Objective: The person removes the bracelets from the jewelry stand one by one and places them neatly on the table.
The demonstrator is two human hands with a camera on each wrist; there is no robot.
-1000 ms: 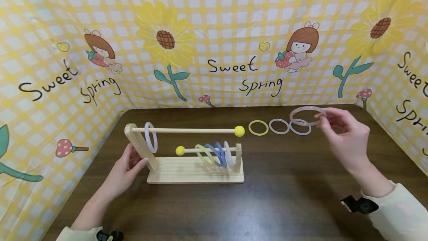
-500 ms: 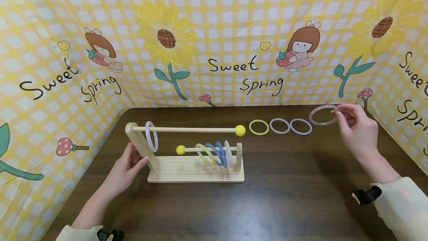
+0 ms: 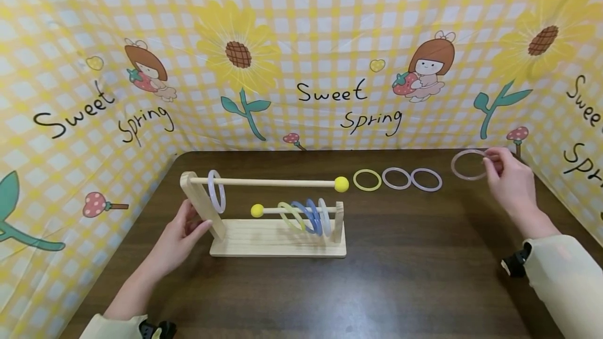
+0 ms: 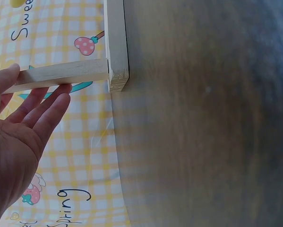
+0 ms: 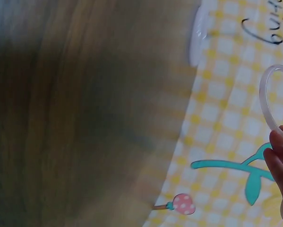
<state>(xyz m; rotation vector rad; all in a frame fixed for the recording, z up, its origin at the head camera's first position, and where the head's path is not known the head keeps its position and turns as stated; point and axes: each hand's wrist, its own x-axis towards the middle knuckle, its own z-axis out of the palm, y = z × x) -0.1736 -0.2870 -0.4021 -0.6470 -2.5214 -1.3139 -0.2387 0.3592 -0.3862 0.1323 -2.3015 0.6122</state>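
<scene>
A person's hands are busy at either side of a dark worktop (image 3: 400,286): the right hand (image 3: 511,179), thumb and fingertips closed in a pinch, holds a pinkish ring (image 3: 454,168) over the far right corner, while the left hand (image 3: 174,239) lightly grips the upright (image 3: 205,208) of a pale wooden stand (image 3: 264,242), thumb on one side, fingers on the other. Between the held ring and the stand, a yellow ring (image 3: 367,170), a pale lilac ring (image 3: 397,168) and a lavender ring (image 3: 426,169) lie flat in a row. The stand's long upper rod (image 3: 278,182), tipped with a yellow ball (image 3: 341,184), carries a single lilac hoop (image 3: 223,199) near the upright; its shorter lower rod (image 3: 270,211) carries a yellow-green hoop, two blue hoops and one whitish hoop. Checked cloth (image 3: 325,130) printed with sunflowers and the words "Sweet Spring" rises behind. The pinkish ring is thin, round, translucent and glossy, gripped by its right edge, with its hollow middle unobstructed.
</scene>
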